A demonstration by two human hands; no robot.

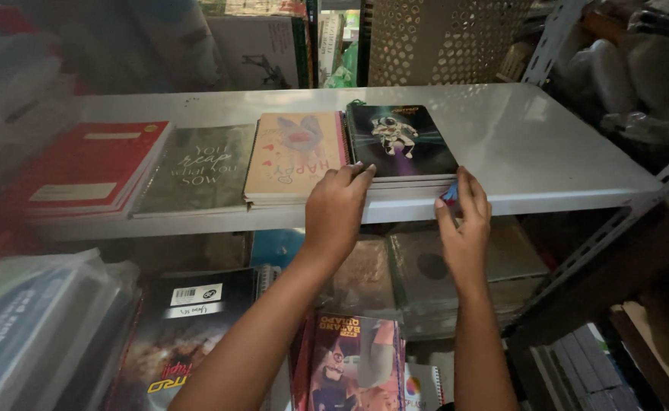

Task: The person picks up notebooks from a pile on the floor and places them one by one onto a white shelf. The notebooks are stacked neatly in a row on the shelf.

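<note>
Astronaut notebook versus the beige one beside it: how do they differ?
The astronaut notebook has a dark cover and tops a stack; the beige notebook is pale with a pink figure. Both hands, left hand and right hand, touch the astronaut stack's front edge; the beige one lies untouched. Both lie flat on the white shelf.

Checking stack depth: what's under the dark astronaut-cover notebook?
Under the dark astronaut-cover notebook lie more notebooks, only their edges showing. The left hand and right hand grip the stack's front; lower covers are hidden.
</note>
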